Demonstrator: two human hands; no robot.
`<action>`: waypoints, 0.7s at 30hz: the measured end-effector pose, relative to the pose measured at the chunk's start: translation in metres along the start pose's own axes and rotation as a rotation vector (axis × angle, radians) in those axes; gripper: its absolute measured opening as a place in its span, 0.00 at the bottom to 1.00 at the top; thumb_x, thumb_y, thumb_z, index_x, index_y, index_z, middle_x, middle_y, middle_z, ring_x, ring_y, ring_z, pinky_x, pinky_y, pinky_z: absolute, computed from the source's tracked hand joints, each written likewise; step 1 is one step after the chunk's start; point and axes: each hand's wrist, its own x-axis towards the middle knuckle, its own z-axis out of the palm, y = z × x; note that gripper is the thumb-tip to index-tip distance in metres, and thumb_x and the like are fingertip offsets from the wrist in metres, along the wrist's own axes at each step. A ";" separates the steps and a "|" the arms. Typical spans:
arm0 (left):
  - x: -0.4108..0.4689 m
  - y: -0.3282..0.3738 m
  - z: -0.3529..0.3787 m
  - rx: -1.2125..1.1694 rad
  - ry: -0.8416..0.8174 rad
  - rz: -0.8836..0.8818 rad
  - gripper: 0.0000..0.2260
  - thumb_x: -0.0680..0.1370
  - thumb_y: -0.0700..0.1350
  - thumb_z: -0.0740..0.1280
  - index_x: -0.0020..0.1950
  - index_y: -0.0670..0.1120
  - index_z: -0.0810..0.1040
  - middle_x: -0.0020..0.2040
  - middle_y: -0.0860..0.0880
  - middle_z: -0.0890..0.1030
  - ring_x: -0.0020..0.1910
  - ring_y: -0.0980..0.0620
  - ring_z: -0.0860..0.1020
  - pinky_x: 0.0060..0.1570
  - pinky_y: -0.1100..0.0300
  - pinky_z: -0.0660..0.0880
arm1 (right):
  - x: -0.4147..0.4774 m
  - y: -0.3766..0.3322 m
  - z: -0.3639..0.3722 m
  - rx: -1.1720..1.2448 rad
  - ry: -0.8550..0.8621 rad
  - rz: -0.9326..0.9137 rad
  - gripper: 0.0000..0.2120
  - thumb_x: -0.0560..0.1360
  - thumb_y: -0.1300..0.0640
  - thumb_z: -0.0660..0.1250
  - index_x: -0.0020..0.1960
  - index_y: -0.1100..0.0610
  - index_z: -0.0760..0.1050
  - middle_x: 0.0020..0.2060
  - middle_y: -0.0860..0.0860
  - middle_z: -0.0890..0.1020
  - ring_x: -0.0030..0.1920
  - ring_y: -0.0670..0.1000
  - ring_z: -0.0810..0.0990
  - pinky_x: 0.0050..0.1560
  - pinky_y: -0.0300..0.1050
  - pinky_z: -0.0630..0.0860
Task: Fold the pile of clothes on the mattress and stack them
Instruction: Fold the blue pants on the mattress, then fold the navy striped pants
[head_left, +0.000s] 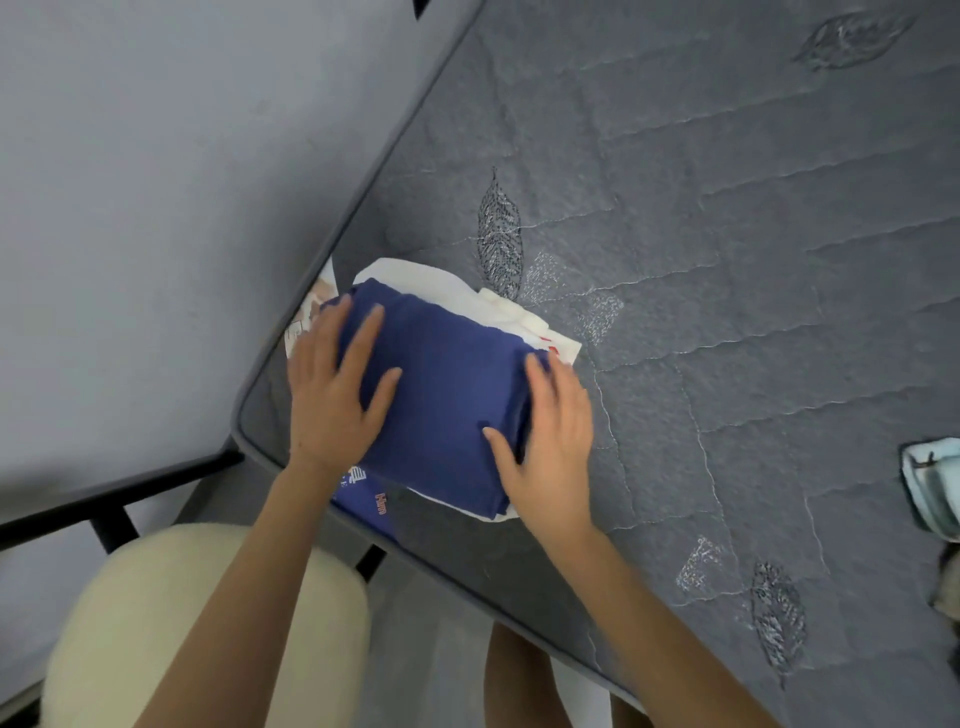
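A folded dark blue garment lies on top of a folded white garment near the corner of the grey mattress. My left hand presses flat on the blue garment's left end, fingers spread. On its right end rests my right hand, fingers straight along the edge and thumb on top. Part of a blue piece with printed lettering pokes out below the stack near my left wrist. A white piece with a coloured print shows at the stack's left.
A light blue cloth lies at the mattress's right edge of view, with another item below it. The mattress corner and a black bed frame are at the lower left, beside a pale wall. My legs stand against the mattress side.
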 end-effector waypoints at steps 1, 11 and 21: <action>-0.004 0.005 0.004 0.024 -0.087 0.081 0.25 0.79 0.55 0.58 0.75 0.49 0.64 0.75 0.42 0.62 0.74 0.41 0.61 0.71 0.43 0.55 | 0.001 0.000 0.001 -0.149 -0.049 -0.087 0.39 0.72 0.49 0.73 0.76 0.55 0.57 0.74 0.59 0.64 0.75 0.60 0.60 0.74 0.58 0.57; -0.006 0.035 0.016 0.263 -0.440 -0.007 0.29 0.80 0.61 0.47 0.78 0.49 0.56 0.77 0.39 0.56 0.77 0.39 0.54 0.71 0.33 0.48 | 0.006 0.040 -0.015 -0.337 -0.437 -0.070 0.32 0.80 0.39 0.56 0.79 0.45 0.47 0.79 0.51 0.44 0.78 0.57 0.39 0.73 0.56 0.28; -0.003 0.213 0.045 0.173 -0.392 0.192 0.28 0.79 0.58 0.51 0.76 0.47 0.61 0.77 0.40 0.58 0.76 0.38 0.56 0.71 0.35 0.50 | -0.024 0.144 -0.161 -0.116 -0.184 0.361 0.30 0.80 0.40 0.57 0.79 0.46 0.52 0.77 0.47 0.60 0.78 0.52 0.49 0.76 0.52 0.42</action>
